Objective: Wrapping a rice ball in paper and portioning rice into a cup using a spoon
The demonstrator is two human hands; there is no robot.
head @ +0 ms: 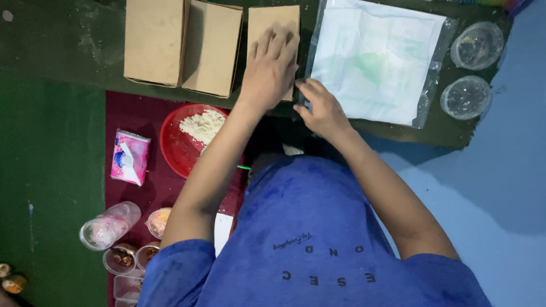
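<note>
Brown cardboard is under my left hand [272, 67]: the palm lies flat, fingers spread and straight, on the third box [274, 28], the narrow one standing right of two wider cardboard boxes [182, 45] at the far side of the dark green bench [68, 45]. This grip is fully open, it presses and does not clasp anything. My right hand [319, 108] is just beside it, at the near left corner of a clear plastic bag [375, 57] with white sheets inside; the fingers are curled and seem to pinch the bag's edge, but I cannot tell if they really close on it or only touch. I judge the step in hand is steadying the box while the bag is being arranged next to it. The next move calls, I think, for a firm hold on that thin plastic edge, which is slippery. Near left of me are a red bowl [185, 139] with pale crumbs and some small cups [111, 224]; two clear lids [472, 71] lie far right.
</note>
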